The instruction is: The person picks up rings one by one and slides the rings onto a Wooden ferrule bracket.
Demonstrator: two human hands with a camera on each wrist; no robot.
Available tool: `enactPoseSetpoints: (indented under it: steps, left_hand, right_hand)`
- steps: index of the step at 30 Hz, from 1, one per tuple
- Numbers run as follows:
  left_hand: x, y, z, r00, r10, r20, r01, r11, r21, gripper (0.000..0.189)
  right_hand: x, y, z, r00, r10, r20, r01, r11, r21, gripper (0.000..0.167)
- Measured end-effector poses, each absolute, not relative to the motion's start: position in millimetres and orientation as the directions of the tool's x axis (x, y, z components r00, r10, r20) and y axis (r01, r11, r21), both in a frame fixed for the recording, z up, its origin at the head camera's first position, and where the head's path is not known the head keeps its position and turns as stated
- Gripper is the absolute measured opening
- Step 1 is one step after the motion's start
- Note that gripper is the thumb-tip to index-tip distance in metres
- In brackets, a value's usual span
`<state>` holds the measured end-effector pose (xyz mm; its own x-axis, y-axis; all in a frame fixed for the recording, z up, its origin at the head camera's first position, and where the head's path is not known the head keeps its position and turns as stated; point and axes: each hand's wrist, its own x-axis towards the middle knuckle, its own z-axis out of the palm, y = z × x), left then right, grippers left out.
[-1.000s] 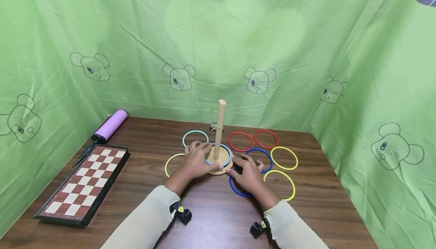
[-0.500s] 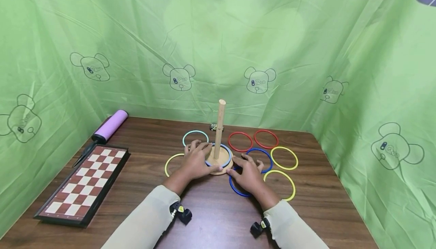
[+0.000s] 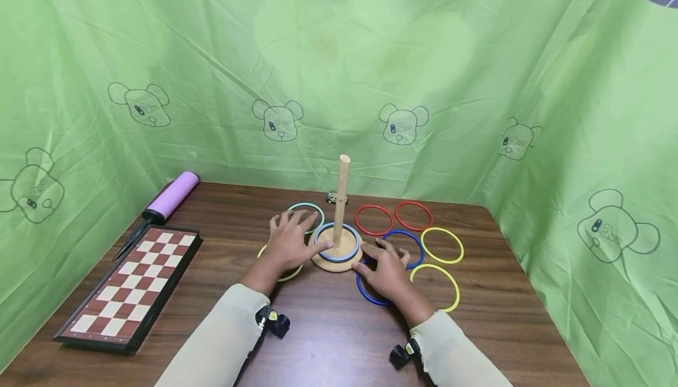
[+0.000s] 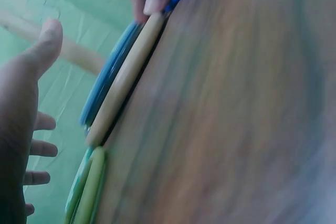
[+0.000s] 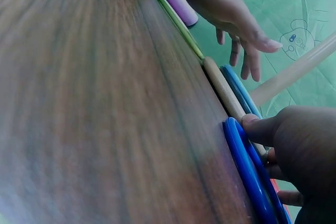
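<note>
A wooden ring-toss stand (image 3: 339,213), a round base with an upright peg, stands mid-table in the head view. Light-blue rings (image 3: 337,259) lie around the peg on its base, seen edge-on as a stack in the left wrist view. My left hand (image 3: 288,243) hovers spread at the left of the stand, holding nothing, above a yellow ring (image 3: 290,275) and near a pale turquoise ring (image 3: 304,203). With thumb and fingertips, my right hand (image 3: 386,269) holds the base's right edge. A dark blue ring (image 3: 369,297) lies partly under that hand, another blue ring (image 3: 404,232) behind it.
Two red rings (image 3: 374,206) and two yellow rings (image 3: 442,229) lie right of the stand. A small toy car (image 3: 332,197) sits behind the peg. At left are a chessboard (image 3: 129,287) and a purple pump (image 3: 175,194). Green cloth (image 3: 339,81) surrounds the table.
My left hand has let go of the rings at the base and moved left and up, fingers spreading. The right hand stays at the stand's base.
</note>
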<state>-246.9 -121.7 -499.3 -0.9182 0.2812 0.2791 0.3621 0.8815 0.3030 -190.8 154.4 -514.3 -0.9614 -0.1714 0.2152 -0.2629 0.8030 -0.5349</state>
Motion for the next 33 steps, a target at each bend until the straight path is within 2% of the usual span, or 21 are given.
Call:
enactPoseSetpoints:
  steps: [14, 24, 33]
  left_hand:
    - [-267, -159, -493, -0.965, 0.232, 0.119, 0.260, 0.899, 0.352, 0.084]
    - [-287, -169, -495, -0.971, 0.238, -0.017, 0.220, 0.920, 0.324, 0.092]
    - [-297, -170, -496, -0.964, 0.251, -0.084, 0.215, 0.928, 0.303, 0.094]
  right_hand:
    - [-191, 155, -516, -0.964, -0.169, 0.203, -0.255, 0.797, -0.547, 0.056]
    - [-191, 156, -514, -0.961, -0.171, 0.216, -0.264, 0.795, -0.546, 0.056]
    - [-191, 156, -515, -0.962, -0.176, 0.210, -0.265, 0.793, -0.549, 0.055]
